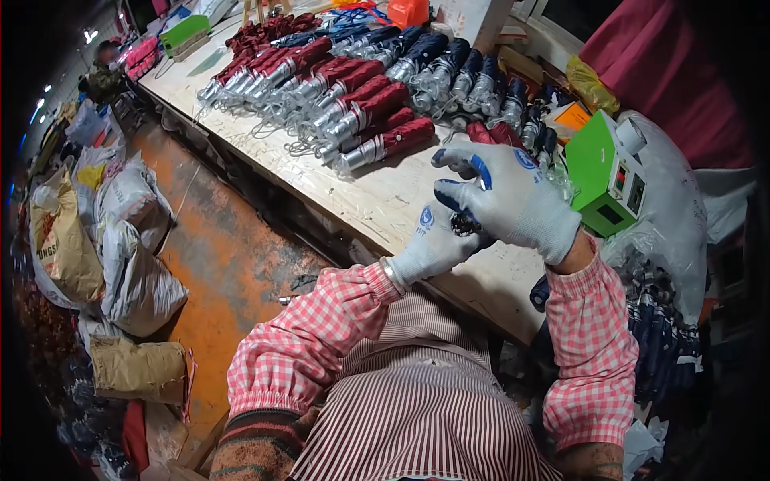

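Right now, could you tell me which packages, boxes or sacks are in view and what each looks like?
Green box: right end of the bench, beside the right hand, with small dark windows.
Orange box: far bench edge.
Printed tan sack: floor, left.
White sacks: floor, beside it.
Green tray: far left of the bench.

Small dark part [465, 224] mostly hidden between gloved hands.
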{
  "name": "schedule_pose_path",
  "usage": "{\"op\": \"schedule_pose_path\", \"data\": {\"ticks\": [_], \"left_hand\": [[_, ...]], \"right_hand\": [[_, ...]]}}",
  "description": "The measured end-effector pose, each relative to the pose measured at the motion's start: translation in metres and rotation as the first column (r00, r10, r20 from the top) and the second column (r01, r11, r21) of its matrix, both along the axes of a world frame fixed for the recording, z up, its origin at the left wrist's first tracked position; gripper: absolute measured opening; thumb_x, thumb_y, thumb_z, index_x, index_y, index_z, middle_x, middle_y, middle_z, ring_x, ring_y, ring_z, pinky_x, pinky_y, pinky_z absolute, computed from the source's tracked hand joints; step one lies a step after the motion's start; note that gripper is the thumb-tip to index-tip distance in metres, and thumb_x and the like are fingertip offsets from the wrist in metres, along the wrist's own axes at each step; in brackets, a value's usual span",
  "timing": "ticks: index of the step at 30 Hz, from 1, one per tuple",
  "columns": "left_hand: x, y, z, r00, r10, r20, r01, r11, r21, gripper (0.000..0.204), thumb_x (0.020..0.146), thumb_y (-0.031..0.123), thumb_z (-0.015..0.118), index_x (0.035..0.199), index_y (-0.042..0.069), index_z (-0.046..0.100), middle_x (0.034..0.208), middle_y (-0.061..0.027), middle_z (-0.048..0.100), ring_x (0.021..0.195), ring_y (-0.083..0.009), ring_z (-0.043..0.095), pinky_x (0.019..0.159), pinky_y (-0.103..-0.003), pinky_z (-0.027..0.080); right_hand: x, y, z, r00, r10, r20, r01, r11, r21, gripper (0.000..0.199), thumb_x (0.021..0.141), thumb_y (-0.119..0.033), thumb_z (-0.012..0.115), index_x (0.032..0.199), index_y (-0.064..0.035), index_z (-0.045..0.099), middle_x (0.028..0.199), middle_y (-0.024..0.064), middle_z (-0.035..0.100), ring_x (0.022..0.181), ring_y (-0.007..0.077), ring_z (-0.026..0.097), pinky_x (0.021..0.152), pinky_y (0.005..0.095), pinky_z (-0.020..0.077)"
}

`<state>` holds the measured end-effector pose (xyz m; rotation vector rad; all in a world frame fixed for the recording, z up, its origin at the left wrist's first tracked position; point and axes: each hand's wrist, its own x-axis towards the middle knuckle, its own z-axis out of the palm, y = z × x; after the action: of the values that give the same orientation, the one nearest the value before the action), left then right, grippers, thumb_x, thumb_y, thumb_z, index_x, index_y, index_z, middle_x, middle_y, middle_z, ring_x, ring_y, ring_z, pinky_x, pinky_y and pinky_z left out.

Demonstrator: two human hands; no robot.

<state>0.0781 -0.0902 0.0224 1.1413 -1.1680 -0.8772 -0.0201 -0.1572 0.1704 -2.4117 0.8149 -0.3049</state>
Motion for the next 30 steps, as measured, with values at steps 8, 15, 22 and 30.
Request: {"op": "schedule_pose_path", "data": {"ticks": [8,15,22,30], "left_hand": [[0.015,0.006,-0.041,0.714,0.152,0.683,0.012,0.973,-0.230,0.049,0.087,0.022,0.084,0.127,-0.001,0.067,0.133,-0.0205,0.069,0.114,-0.0356,0.068,0.096,-0.044,0.055],[0.046,0.074,-0.047,0.950,0.066,-0.304,0.080,0.892,0.446,0.085,0.096,0.038,0.084,0.149,-0.017,0.048,0.138,-0.0318,0.066,0.123,-0.0404,0.071,0.102,-0.039,0.063],[-0.028,0.101,0.023,0.154,-0.122,-0.980,0.580,0.814,-0.010,0.073,0.104,0.058,0.070,0.155,0.008,0.054,0.138,-0.0249,0.066,0.119,-0.0349,0.071,0.109,-0.047,0.058],[0.209,-0.132,-0.049,0.941,0.338,-0.018,-0.336,0.939,0.067,0.060,0.092,0.030,0.080,0.140,-0.001,0.059,0.099,-0.0151,0.074,0.084,-0.0265,0.071,0.074,-0.040,0.059]], "right_hand": [[0.012,0.013,-0.043,0.996,0.031,-0.081,-0.032,0.999,-0.020,0.043,0.094,-0.022,0.074,0.127,0.0052,0.076,0.121,0.0205,0.081,0.097,0.0297,0.077,0.088,0.0349,0.0591],[-0.043,0.023,-0.051,0.955,-0.179,0.235,0.139,0.974,0.177,0.034,0.095,-0.013,0.075,0.123,0.0067,0.077,0.116,0.0157,0.082,0.096,0.0241,0.076,0.088,0.0324,0.0587],[-0.068,0.063,-0.091,0.636,-0.425,0.645,0.095,0.872,0.481,0.039,0.094,-0.013,0.079,0.129,0.0045,0.073,0.122,0.0191,0.078,0.106,0.0275,0.075,0.096,0.0324,0.0588],[-0.107,0.001,-0.139,0.652,-0.265,0.710,0.235,0.961,0.143,0.048,0.096,-0.012,0.079,0.139,0.0026,0.065,0.132,0.0158,0.072,0.110,0.0269,0.071,0.098,0.0367,0.0584]]}}
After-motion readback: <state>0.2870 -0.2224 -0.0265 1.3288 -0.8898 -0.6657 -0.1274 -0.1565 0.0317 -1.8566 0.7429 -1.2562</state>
